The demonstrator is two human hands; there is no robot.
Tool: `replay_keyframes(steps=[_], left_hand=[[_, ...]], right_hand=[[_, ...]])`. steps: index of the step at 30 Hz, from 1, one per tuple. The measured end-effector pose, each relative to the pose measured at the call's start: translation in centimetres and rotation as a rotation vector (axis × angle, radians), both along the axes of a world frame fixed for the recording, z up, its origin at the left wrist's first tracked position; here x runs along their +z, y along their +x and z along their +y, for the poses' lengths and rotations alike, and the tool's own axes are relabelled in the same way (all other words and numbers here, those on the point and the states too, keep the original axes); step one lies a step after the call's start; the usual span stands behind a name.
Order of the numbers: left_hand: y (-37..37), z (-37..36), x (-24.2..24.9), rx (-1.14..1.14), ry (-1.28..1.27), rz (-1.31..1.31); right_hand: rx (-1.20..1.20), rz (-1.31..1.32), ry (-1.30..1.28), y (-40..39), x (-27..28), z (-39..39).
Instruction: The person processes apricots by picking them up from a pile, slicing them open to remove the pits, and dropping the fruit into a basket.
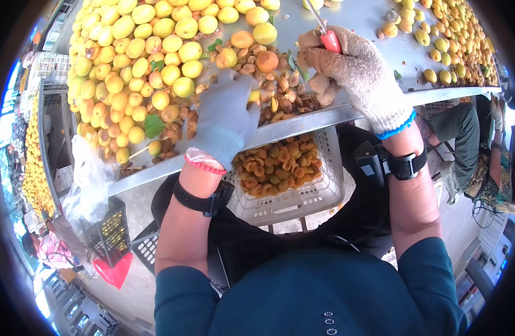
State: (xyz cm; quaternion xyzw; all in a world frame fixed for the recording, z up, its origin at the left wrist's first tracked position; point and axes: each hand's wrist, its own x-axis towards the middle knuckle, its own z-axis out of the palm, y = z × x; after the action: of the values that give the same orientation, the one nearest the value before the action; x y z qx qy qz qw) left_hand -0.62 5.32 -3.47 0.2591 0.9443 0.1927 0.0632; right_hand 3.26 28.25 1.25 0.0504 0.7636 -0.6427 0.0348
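Observation:
My left hand (pixel 226 109), in a grey glove, is palm down at the table's near edge, over the heap of fruit. Its fingers curl under and are mostly hidden. A bit of yellow apricot (pixel 254 96) shows at its thumb side. My right hand (pixel 355 67), in a white knit glove, is closed around a red-handled knife (pixel 331 41), whose thin metal part points up and away. Below the hands, between them, brown apricot pits and scraps (pixel 282 92) lie piled. Whole yellow apricots (pixel 123 73) spread to the left of my left hand.
A white basket (pixel 331 168) of halved apricots (pixel 280 166) stands under the metal table edge (pixel 308 119). More apricots (pixel 456 39) lie at the far right. A plastic bag (pixel 89 179) hangs at the left. Other people (pixel 465 134) sit at both sides.

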Motion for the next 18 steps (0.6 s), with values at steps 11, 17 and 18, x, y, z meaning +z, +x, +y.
replay_keyframes(steps=[11,17,18], left_hand=[[-0.2,-1.3,3.6,0.155,1.166,-0.684],[-0.6,-2.5,3.0,-0.042,1.67,-1.238],[-0.6,-2.6,3.1,-0.107,1.75,-1.36]], right_hand=[[-0.076,-0.124,-0.217,0.5,1.7,-0.4],[0.173,-0.235,-0.252,1.6,2.6,-2.4],[0.223,-0.293,-0.271,1.8,2.7,-2.8]])
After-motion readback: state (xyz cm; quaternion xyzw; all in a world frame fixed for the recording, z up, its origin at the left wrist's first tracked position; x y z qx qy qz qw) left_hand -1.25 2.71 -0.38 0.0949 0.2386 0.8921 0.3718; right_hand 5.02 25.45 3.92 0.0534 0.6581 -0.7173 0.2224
